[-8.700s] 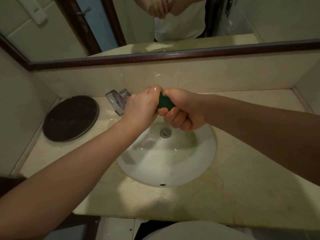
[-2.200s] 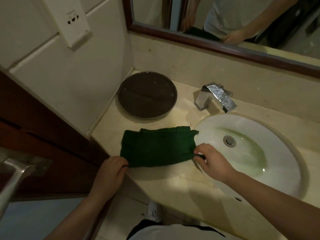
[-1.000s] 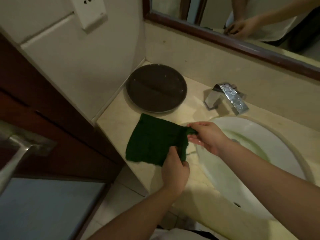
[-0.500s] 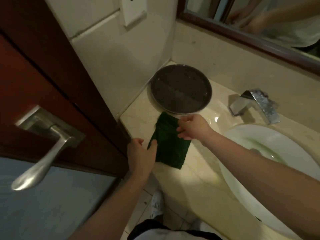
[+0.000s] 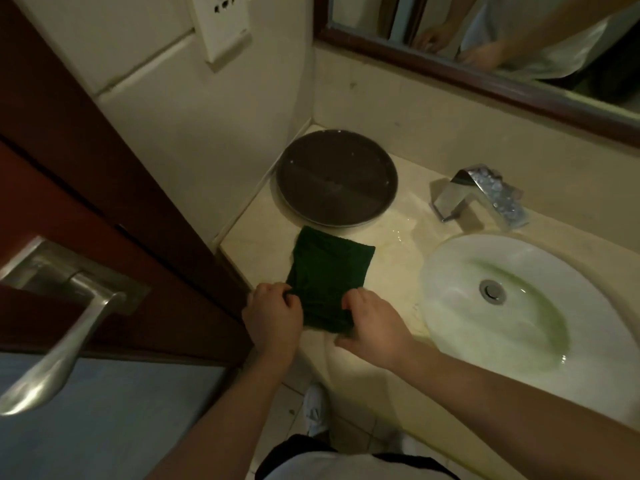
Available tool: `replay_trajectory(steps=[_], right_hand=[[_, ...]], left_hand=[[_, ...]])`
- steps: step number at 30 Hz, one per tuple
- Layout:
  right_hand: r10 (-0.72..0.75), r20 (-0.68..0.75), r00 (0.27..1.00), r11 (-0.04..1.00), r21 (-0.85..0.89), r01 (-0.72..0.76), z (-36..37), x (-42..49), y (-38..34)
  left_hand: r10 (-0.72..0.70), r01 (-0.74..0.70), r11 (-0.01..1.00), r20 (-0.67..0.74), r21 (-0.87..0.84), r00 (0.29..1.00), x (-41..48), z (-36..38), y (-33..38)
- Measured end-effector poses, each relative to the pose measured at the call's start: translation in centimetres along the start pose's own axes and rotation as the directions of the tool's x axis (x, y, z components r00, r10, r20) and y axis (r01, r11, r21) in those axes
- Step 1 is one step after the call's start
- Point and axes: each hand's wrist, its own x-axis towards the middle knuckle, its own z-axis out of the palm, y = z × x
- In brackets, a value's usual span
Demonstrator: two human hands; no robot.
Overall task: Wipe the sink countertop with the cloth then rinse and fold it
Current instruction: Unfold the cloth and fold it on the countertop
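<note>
Both hands on folded green cloth

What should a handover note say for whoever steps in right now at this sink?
Left hand: pinching the near left corner of the green cloth.
Right hand: gripping the cloth's near right corner.
Cloth: lies folded into a small rectangle on the countertop, between the round dark tray and the counter's front edge, left of the sink basin.
Done: cloth is folded at least once; faucet shows no running water; wet patches on the counter.
Left: finish or tidy the final fold, then release.
</note>
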Motion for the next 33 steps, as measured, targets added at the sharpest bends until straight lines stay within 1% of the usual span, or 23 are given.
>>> replay_trajectory(steps=[2, 3, 4, 5, 6, 7, 8, 9, 11, 14, 17, 19, 20, 22, 24, 26, 27, 28, 29, 30, 31, 32, 33], right_hand=[[0.009, -0.007, 1.000, 1.000, -0.008, -0.009, 0.2, -0.4, 0.2], [0.011, -0.006, 1.000, 1.000, -0.016, -0.011, 0.3, -0.6, 0.3], [0.002, -0.012, 1.000, 1.000, -0.025, -0.002, 0.4, -0.6, 0.4], [-0.018, -0.023, 1.000, 0.999, -0.032, 0.018, 0.6, -0.5, 0.5], [-0.045, -0.039, 0.998, 0.998, -0.038, 0.043, 0.7, -0.5, 0.5], [-0.071, -0.054, 0.996, 0.996, -0.049, 0.069, 0.8, -0.4, 0.6], [-0.091, -0.059, 0.994, 0.994, -0.066, 0.087, 0.8, -0.3, 0.7], [-0.096, -0.053, 0.994, 0.993, -0.070, 0.092, 0.7, -0.3, 0.8], [-0.069, -0.043, 0.997, 0.998, -0.002, 0.069, 0.2, -0.3, 1.0], [0.065, -0.042, 0.997, 0.975, 0.216, -0.055, -1.6, 0.2, 1.2], [0.173, -0.001, 0.985, 0.917, 0.365, -0.161, -3.7, 1.7, 1.5], [0.275, 0.006, 0.961, 0.855, 0.456, -0.247, -4.8, 3.5, 2.0], [0.331, 0.013, 0.944, 0.818, 0.494, -0.294, -5.3, 4.5, 2.3], [0.441, 0.025, 0.897, 0.747, 0.544, -0.382, -6.1, 6.3, 3.1], [0.541, 0.047, 0.840, 0.693, 0.541, -0.477, -6.5, 7.5, 3.9], [0.593, 0.119, 0.797, 0.679, 0.459, -0.574, -6.4, 7.7, 4.4], [0.598, 0.144, 0.788, 0.686, 0.416, -0.597, -6.0, 7.6, 4.5], [0.601, 0.148, 0.785, 0.697, 0.384, -0.606, -5.6, 7.4, 4.5], [0.604, 0.143, 0.784, 0.704, 0.364, -0.610, -5.2, 7.3, 4.6], [0.606, 0.136, 0.784, 0.710, 0.352, -0.610, -4.7, 7.2, 4.5], [0.607, 0.127, 0.785, 0.714, 0.347, -0.608, -4.3, 7.1, 4.3], [0.606, 0.119, 0.787, 0.716, 0.350, -0.604, -4.1, 7.2, 4.1], [0.605, 0.120, 0.788, 0.714, 0.356, -0.602, -4.0, 7.4, 3.9]], left_hand=[[-0.078, 0.071, 0.988, -0.050, -0.138, 0.996, -0.3, -0.4, 0.5], [-0.060, 0.042, 0.979, -0.087, -0.201, 0.994, -0.5, -0.6, 1.0], [0.036, -0.064, 0.977, -0.139, -0.204, 0.990, -0.6, -0.8, 1.6], [0.204, -0.224, 0.965, -0.143, -0.135, 0.968, -0.5, -1.1, 2.1], [0.403, -0.406, 0.913, -0.059, -0.044, 0.913, -0.4, -1.3, 2.3], [0.563, -0.567, 0.824, 0.092, 0.014, 0.821, 0.0, -1.5, 2.3], [0.631, -0.660, 0.751, 0.274, 0.021, 0.726, 0.4, -1.7, 1.9], [0.634, -0.700, 0.714, 0.411, 0.016, 0.655, 0.9, -1.8, 1.1], [0.604, -0.730, 0.679, 0.504, 0.081, 0.618, 1.5, -1.8, -1.0], [0.611, -0.727, 0.668, 0.440, 0.160, 0.659, 2.3, -1.9, -2.0], [0.578, -0.608, 0.793, 0.300, 0.013, 0.759, 3.5, -2.7, -0.5], [0.422, -0.392, 0.906, 0.288, -0.160, 0.859, 4.6, -3.4, 1.4], [0.352, -0.290, 0.929, 0.300, -0.231, 0.887, 5.3, -3.5, 2.5], [0.258, -0.169, 0.939, 0.288, -0.299, 0.922, 7.1, -3.2, 4.5], [0.067, 0.045, 0.921, 0.270, -0.388, 0.960, 9.1, -2.9, 5.8], [-0.160, 0.320, 0.823, 0.348, -0.469, 0.924, 10.7, -2.7, 6.0], [-0.205, 0.383, 0.807, 0.395, -0.449, 0.896, 11.0, -2.6, 5.8], [-0.182, 0.349, 0.854, 0.407, -0.386, 0.895, 10.9, -2.5, 5.6], [-0.099, 0.226, 0.928, 0.390, -0.295, 0.915, 10.5, -2.2, 5.6], [0.028, 0.043, 0.982, 0.366, -0.185, 0.930, 9.5, -1.9, 5.5], [0.181, -0.163, 0.983, 0.356, -0.079, 0.917, 8.2, -1.7, 5.4], [0.305, -0.330, 0.944, 0.357, 0.011, 0.883, 7.1, -1.3, 5.1], [0.380, -0.428, 0.900, 0.338, 0.081, 0.861, 6.2, -1.0, 4.8]])
